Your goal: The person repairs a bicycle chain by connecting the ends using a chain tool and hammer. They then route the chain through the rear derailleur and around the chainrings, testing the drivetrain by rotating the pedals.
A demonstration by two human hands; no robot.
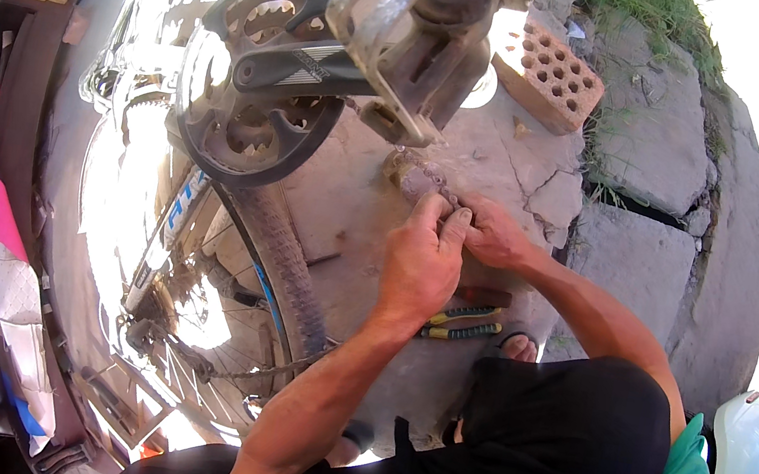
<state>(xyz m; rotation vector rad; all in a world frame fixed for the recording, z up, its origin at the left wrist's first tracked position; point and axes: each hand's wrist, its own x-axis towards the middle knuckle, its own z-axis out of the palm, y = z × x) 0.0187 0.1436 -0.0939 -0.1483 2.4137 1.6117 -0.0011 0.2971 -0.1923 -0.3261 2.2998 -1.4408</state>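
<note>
My left hand (pixel 426 261) and my right hand (pixel 499 233) meet above the paving, right of the bicycle. Thumb and fingers of the left are pinched together, touching the right hand's fingertips. Between them is something small and dark that I cannot make out. The right fingers are curled in and partly hidden. Just beyond the fingertips lies a dirty brownish lump (pixel 416 174), its kind unclear. Closer to my feet are pliers (pixel 462 331) with green and yellow handles.
On the left, the bicycle shows its crankset (pixel 260 79), a large pedal (pixel 440 35) near the camera and a dusty tyre (pixel 280 255). A perforated brick (pixel 551 80) lies beyond my hands. Stone slabs (pixel 632 272) with grass edges run along the right.
</note>
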